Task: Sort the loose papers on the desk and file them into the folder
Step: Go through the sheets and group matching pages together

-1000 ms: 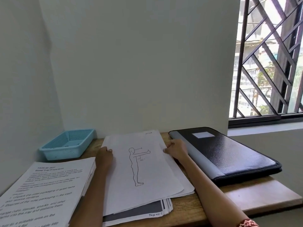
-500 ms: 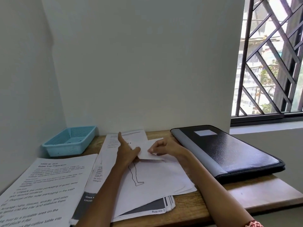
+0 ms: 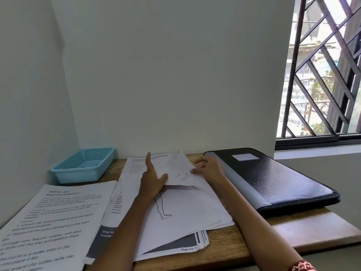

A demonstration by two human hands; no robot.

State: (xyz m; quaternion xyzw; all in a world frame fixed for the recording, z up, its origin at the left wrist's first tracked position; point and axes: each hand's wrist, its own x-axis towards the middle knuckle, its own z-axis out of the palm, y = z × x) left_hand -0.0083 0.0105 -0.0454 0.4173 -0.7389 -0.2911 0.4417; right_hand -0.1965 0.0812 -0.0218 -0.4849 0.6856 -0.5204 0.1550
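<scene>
Both my hands lift the top sheet off the paper stack

Nearest me, the paper stack [image 3: 175,222] lies on the tabletop [image 3: 293,237]; my left hand [image 3: 152,182] and right hand [image 3: 208,168] pinch its drawing sheet [image 3: 175,169], folded back. The closed folder [image 3: 273,180] lies just right of the stack.

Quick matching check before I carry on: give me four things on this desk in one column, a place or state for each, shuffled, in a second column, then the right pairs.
Things:
1. basket
2. folder
3. figure drawing sheet
4. text pile

Places or states:
A. closed, at the desk's right, by the window
B. far end folded back, held by both hands
C. back left corner, against the wall
D. lying flat at the near left edge

Pairs: 1-C, 2-A, 3-B, 4-D

The left hand and right hand both grip the folded-back end.
</scene>
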